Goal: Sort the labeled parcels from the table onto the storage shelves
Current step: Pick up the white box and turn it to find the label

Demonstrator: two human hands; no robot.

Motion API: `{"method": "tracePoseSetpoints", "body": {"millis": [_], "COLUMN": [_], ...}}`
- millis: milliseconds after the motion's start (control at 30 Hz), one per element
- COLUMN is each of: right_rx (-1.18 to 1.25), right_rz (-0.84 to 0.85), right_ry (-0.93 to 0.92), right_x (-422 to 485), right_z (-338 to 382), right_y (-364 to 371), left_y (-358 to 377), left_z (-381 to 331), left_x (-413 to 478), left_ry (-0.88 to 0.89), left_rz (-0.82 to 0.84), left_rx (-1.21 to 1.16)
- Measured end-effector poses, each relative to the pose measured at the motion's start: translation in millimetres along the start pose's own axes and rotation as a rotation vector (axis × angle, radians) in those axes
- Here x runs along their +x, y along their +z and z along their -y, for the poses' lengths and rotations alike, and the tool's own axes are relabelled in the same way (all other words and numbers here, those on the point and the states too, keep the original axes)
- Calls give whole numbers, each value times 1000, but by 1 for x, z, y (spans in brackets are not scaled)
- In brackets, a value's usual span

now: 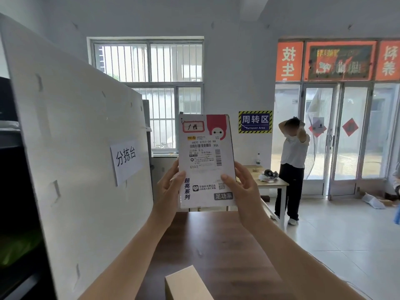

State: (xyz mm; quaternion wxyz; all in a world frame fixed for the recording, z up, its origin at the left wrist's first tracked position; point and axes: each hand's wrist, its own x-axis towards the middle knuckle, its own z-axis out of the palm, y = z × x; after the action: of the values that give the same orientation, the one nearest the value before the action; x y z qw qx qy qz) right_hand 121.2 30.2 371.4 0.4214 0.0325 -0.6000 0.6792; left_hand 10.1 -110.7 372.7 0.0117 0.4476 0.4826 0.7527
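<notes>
**Parcel held upright in both hands above the desk**

Parcel (206, 161), a flat white box with a shipping label, a barcode and a red-bordered handwritten tag near its top, stands upright in the air in front of the camera. The left hand (170, 187) grips its lower left edge, thumb across the front face. The right hand (241, 187) grips the lower right edge the same way, fingers wrapped behind. Below them lies the dark wooden desk (216, 234), and a plain brown cardboard box (186, 282) rests on it at the near edge. A white panel (75, 148) with a paper sign (126, 159) stands to the left. A person (292, 167) stands beside a lighter table (272, 182) near the glass doors.
</notes>
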Motion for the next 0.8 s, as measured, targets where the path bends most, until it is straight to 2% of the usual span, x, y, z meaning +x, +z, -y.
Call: {"method": "tracePoseSetpoints", "body": {"millis": [400,800], "right_rx": [-83,26], "right_rz": [14,188], "right_ry": [-66,-75], "right_x": [24,71], "right_z": [-34,-76], "right_y": [46,85], "left_y": [-49,-86], "left_z": [-4,-8], "left_x": [14,29], "left_ry": [-2,25], "left_rz": [-62,-235], "left_rx": [117,302]}}
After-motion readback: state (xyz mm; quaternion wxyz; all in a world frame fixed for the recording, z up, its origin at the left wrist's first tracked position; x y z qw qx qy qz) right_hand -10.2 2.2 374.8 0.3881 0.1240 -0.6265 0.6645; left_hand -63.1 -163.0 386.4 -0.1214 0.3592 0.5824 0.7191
